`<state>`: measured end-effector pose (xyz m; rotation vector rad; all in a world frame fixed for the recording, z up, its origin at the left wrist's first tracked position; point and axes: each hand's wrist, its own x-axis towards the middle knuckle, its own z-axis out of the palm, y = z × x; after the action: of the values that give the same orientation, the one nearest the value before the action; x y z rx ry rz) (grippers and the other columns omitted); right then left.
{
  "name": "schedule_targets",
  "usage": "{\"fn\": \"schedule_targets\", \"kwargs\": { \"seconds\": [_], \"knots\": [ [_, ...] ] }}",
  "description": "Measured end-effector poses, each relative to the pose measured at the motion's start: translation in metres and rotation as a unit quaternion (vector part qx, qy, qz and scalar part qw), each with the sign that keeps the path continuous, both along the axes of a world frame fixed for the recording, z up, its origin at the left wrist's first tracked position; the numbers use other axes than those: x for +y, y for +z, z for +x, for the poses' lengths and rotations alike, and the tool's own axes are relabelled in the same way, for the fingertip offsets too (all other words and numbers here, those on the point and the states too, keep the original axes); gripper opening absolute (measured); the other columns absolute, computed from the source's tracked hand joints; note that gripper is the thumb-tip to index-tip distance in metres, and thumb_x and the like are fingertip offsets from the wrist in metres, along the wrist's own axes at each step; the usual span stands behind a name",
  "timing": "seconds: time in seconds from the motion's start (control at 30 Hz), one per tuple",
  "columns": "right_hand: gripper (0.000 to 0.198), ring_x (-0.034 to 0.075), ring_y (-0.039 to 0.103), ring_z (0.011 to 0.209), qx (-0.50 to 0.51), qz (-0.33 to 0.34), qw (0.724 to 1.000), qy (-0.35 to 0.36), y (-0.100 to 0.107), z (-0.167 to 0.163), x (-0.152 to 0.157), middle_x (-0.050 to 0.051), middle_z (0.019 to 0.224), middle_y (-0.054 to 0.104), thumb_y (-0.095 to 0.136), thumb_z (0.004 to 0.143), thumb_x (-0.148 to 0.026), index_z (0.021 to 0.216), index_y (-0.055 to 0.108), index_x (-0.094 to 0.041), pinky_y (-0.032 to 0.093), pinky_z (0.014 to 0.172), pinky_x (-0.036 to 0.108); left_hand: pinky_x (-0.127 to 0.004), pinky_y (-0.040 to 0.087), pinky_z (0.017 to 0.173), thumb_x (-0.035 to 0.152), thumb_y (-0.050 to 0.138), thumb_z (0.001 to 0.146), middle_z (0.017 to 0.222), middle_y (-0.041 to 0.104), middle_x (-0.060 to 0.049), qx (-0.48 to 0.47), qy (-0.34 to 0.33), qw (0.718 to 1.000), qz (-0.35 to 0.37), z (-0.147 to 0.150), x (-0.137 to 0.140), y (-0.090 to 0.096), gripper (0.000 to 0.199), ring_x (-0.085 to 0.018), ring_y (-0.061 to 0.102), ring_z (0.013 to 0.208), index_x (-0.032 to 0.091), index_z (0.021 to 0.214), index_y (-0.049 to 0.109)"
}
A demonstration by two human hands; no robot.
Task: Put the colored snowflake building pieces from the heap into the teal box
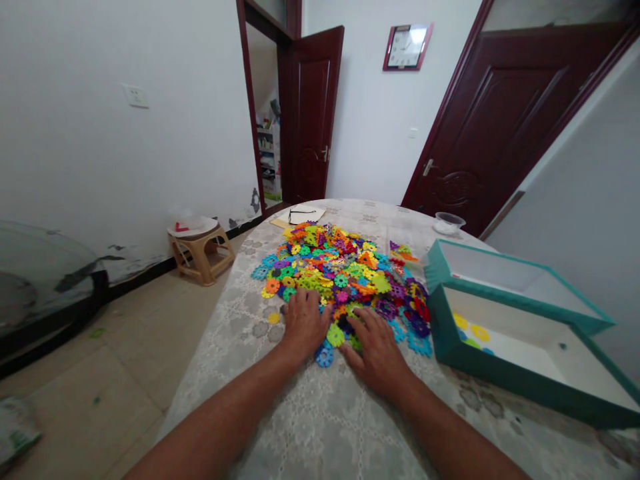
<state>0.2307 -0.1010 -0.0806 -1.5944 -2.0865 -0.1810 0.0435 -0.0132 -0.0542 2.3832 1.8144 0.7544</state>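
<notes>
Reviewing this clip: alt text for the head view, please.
Left hand and right hand lie at the near edge of a heap of colourful gear-shaped pieces on a patterned tablecloth. An open teal box at right holds a few loose pieces.

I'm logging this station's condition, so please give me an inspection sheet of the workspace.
Surface: table with a pale patterned cloth.
Job's things: heap of colourful gear-like pieces on the cloth; green box at right, with yellow pieces among the few inside; second teal box part on its far side.
Clutter: dark-framed glasses on papers at the table's far left; clear bowl at far right.
Hands: left hand and right hand at the heap's near edge, touching pieces.
Cables: nothing seen.
Surroundings: stool at left, open door, wall clock.
</notes>
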Motion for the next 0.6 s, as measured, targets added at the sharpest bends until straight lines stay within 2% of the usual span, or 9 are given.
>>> {"fn": "schedule_targets", "kwargs": {
  "seconds": [0.2, 0.37, 0.47, 0.53, 0.6],
  "knots": [
    [0.039, 0.037, 0.048, 0.141, 0.017, 0.003, 1.0, -0.002, 0.004, 0.013, 0.003, 0.019, 0.145, 0.057, 0.065, 0.093, -0.023, 0.132, 0.065, -0.018, 0.043, 0.119, 0.059, -0.047, 0.046, 0.1, 0.036, 0.065, 0.097, 0.119, 0.061, -0.013, -0.057, -0.074, 0.994, 0.048, 0.037, -0.005, -0.002, 0.024, -0.029, 0.056, 0.113, 0.019, 0.114, 0.063],
    [0.044, 0.035, 0.05, 0.137, 0.046, 0.017, 0.999, 0.008, 0.006, 0.027, 0.008, 0.019, 0.14, 0.059, 0.063, 0.092, -0.018, 0.136, 0.062, -0.016, 0.044, 0.119, 0.058, -0.049, 0.047, 0.104, 0.029, 0.064, 0.096, 0.12, 0.061, -0.011, -0.12, -0.136, 0.982, 0.047, 0.068, -0.005, 0.001, 0.016, -0.029, 0.056, 0.115, 0.02, 0.11, 0.062],
    [0.045, 0.035, 0.051, 0.136, 0.061, 0.024, 0.998, 0.011, 0.009, 0.03, 0.008, 0.02, 0.14, 0.059, 0.062, 0.092, -0.018, 0.137, 0.061, -0.015, 0.045, 0.117, 0.058, -0.047, 0.047, 0.108, 0.024, 0.056, 0.099, 0.12, 0.062, -0.01, -0.176, -0.221, 0.959, 0.033, 0.073, 0.004, 0.006, 0.013, -0.026, 0.057, 0.117, 0.021, 0.111, 0.06],
    [0.04, 0.034, 0.053, 0.134, 0.068, 0.031, 0.997, 0.008, 0.01, 0.032, 0.009, 0.02, 0.138, 0.06, 0.061, 0.092, -0.018, 0.132, 0.064, -0.015, 0.046, 0.116, 0.058, -0.045, 0.047, 0.111, 0.021, 0.049, 0.101, 0.122, 0.063, -0.01, -0.201, -0.295, 0.934, 0.014, 0.068, 0.014, 0.012, 0.018, -0.024, 0.058, 0.121, 0.021, 0.115, 0.06],
    [0.032, 0.033, 0.056, 0.13, 0.076, 0.041, 0.996, -0.003, 0.011, 0.035, 0.01, 0.019, 0.134, 0.063, 0.058, 0.093, -0.016, 0.124, 0.068, -0.016, 0.048, 0.114, 0.056, -0.042, 0.048, 0.11, 0.019, 0.043, 0.102, 0.121, 0.065, -0.009, -0.207, -0.338, 0.918, -0.011, 0.057, 0.022, 0.019, 0.023, -0.022, 0.06, 0.12, 0.021, 0.116, 0.061]
  ]
}}
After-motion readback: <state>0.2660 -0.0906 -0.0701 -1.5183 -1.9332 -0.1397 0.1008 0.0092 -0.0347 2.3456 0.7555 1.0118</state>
